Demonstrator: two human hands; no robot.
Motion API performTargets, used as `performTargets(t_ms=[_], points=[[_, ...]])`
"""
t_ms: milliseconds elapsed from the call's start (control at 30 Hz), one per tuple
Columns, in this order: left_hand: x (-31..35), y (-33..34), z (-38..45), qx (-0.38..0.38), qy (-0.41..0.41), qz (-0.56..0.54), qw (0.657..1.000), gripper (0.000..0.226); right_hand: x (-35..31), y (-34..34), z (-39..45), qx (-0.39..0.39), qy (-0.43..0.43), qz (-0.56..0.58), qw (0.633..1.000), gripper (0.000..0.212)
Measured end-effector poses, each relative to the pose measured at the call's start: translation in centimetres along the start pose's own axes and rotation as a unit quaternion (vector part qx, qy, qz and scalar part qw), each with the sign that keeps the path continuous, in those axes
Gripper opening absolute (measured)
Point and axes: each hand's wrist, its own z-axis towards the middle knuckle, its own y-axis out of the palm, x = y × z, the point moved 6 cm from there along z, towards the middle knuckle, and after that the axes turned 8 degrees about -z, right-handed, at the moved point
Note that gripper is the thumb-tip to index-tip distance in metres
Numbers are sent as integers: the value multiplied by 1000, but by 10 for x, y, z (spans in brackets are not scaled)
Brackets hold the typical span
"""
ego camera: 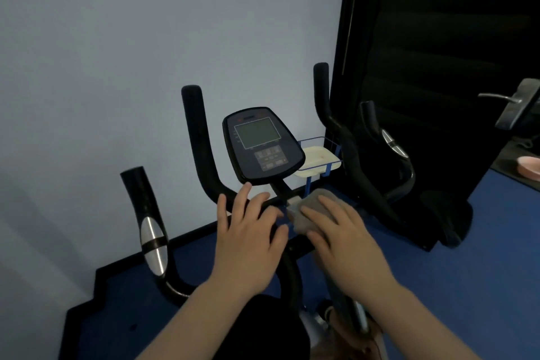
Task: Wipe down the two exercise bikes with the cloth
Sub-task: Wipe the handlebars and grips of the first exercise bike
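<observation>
Cloth (309, 213) lies on the bike's handlebar stem (287, 194) under my right hand (344, 240), fingers flat; left hand (248, 237) relaxed, empty. I judge console (261, 145), grips and any second bike remain.

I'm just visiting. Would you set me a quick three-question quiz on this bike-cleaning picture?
1. True or false: the right hand presses the grey cloth onto the bike's handlebar.
2. What lies directly ahead of the left hand? A) console B) door handle C) pink dish
3. What colour is the floor?

Key: 1 true; 2 A; 3 blue.
</observation>
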Motion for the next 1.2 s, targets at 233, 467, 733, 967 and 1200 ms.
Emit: performTargets(t_ms=[233, 467, 733, 967, 1200], points=[[0, -4, -4, 18, 5, 21, 1000, 36, 1, -2, -24, 86, 2, 61, 994, 40], [1, -3, -5, 34, 3, 17, 999, 31, 4, -1, -20, 102, 15, 78, 992, 39], [3, -4, -5, 45, 6, 13, 999, 46, -13, 1, -18, 63, -120, -14, 991, 30], [2, -3, -7, 45, 7, 16, 999, 43, -29, 5, -39, 91, -106, 15, 990, 38], [1, -2, -6, 43, 17, 42, 998, 56, -43, 3, -4, 22, -80, 1, 997, 34]])
